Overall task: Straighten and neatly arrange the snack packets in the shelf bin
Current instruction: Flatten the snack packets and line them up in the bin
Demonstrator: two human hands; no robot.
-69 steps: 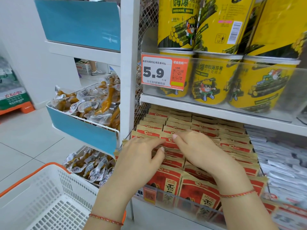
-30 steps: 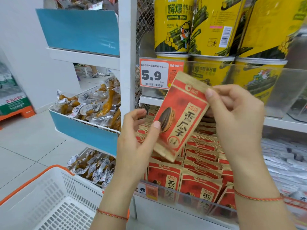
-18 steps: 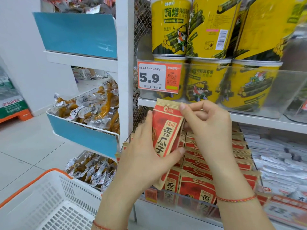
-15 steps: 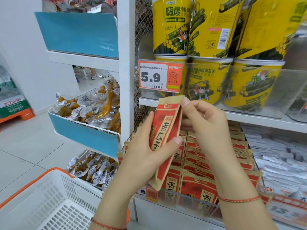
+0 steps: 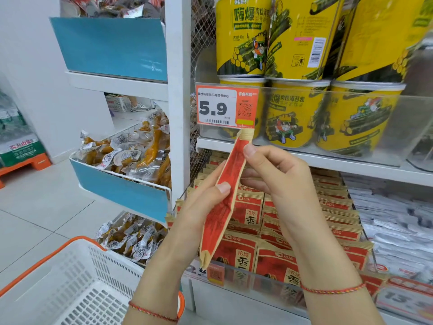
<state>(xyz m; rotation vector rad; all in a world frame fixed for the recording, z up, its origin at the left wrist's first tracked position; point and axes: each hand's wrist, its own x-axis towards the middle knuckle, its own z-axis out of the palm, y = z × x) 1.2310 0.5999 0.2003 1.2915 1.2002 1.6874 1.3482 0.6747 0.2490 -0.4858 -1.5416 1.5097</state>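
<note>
My left hand point(image 5: 199, 214) and right hand point(image 5: 278, 181) raised above the shelf bin point(image 5: 246, 281), fingers point(image 5: 223, 187) of both pinched on one red sunflower-seed packet point(image 5: 222, 207), edge-on, upright, over the stacked packets point(image 5: 276, 261)

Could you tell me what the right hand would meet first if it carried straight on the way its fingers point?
The right hand points up and left, pinching the red packet. Beyond that packet, the orange price tag on the upper shelf's clear front looks nearest, though depth is uncertain.
</note>
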